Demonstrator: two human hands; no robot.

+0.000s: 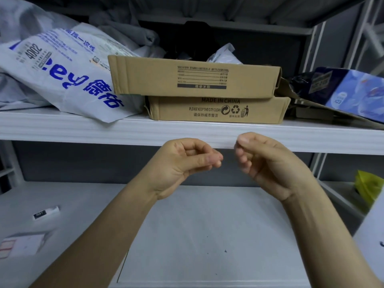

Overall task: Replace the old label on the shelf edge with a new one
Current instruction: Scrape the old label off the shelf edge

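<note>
In front of shelf edge [104, 132]: left hand [182, 163], fingers curled, contents indiscernible.
Right hand [266, 161]: thumb-forefinger pinch, contents indiscernible.

Shelf [62, 129] w/ boxes [218, 110] (stacked), bags [68, 80]

A pale metal shelving unit fills the view. Its upper shelf [83, 129] crosses the middle with a ribbed white front edge, and the lower shelf [207, 215] spreads flat and light grey beneath. A dark grey back panel [83, 161] closes the gap between the 2. At the right stands a white upright [318, 163], with a neighbouring rack [340, 196] beyond it. The light is cool and dim, darkest deep above the upper shelf.
</note>
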